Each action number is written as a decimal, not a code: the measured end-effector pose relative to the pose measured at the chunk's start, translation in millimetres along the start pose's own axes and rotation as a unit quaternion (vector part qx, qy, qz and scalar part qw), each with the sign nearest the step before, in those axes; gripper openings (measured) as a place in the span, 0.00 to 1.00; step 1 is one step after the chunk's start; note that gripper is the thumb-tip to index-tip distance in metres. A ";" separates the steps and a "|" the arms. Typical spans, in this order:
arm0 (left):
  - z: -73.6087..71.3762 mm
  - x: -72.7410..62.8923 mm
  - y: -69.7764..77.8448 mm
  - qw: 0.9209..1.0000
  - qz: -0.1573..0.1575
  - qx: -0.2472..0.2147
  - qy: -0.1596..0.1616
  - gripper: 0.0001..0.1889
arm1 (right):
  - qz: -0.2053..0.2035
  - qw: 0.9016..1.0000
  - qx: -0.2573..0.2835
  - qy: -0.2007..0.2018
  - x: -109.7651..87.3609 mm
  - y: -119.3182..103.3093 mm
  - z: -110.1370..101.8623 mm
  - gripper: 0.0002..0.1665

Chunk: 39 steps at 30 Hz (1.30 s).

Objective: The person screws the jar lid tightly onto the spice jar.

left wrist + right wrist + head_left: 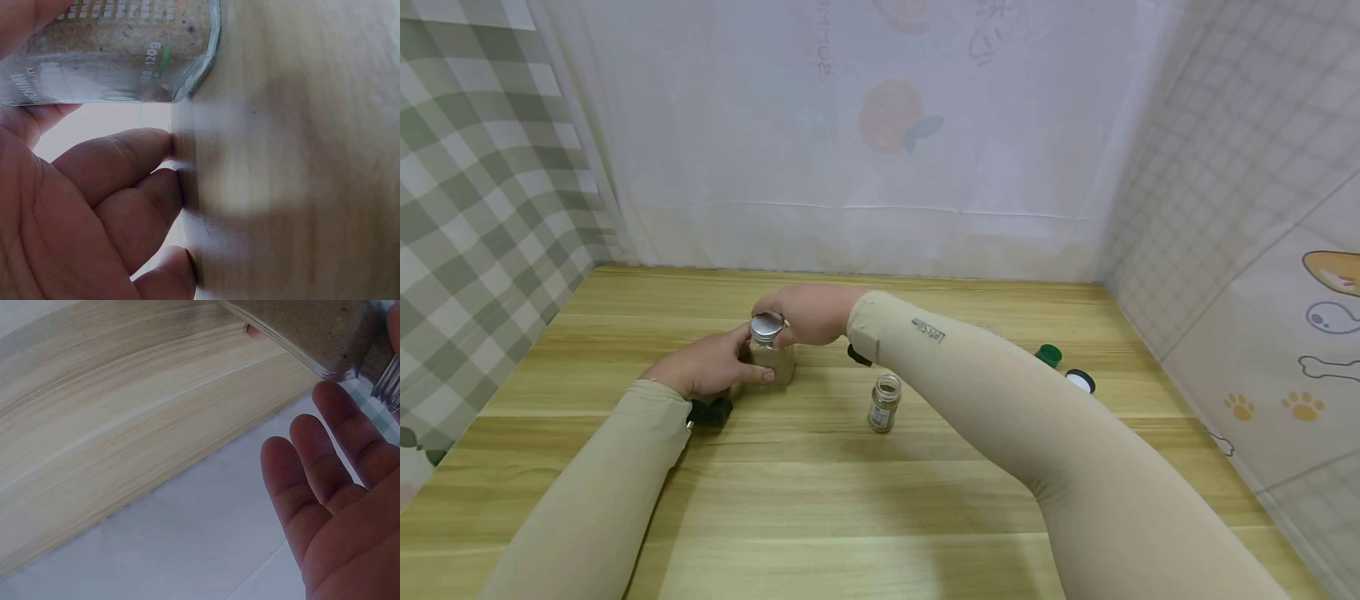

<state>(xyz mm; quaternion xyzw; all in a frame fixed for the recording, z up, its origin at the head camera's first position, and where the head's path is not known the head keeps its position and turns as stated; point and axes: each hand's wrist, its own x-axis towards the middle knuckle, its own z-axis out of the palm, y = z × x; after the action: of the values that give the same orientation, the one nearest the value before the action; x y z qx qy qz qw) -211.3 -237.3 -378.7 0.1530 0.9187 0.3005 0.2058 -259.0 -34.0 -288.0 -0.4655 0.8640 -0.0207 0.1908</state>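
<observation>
A square glass jar of brown powdery seasoning stands on the wooden table, topped by a silver metal lid. My left hand grips the jar's body low down between thumb and forefinger. In the left wrist view, white print shows on the jar, and the other fingers curl with their tips at the tabletop. From above, my right hand pinches the lid between thumb and forefinger. Its remaining fingers are spread beside the jar in the right wrist view.
Nearer me, a small open glass jar with a label stands right of the hands. Beyond my right forearm lie a green cap and a black-rimmed lid, white inside. A white curtain hangs along the table's far edge.
</observation>
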 end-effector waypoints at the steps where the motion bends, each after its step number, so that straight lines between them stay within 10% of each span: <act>1: -0.1 0.1 0.1 1.000 -0.001 0.001 -0.001 0.48 | 0.000 1.000 -0.001 0.000 0.4 -0.4 -0.3 0.31; 39: 1.8 -0.6 2.1 1.000 0.010 -0.006 0.008 0.44 | -0.007 0.999 -0.034 0.011 -1.0 -2.7 -2.0 0.22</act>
<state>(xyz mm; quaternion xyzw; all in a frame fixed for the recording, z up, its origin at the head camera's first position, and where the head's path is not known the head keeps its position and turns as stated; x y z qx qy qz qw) -209.6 -235.0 -378.6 0.1583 0.9169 0.3089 0.1969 -257.1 -35.0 -285.3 -0.4774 0.8631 0.0021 0.1651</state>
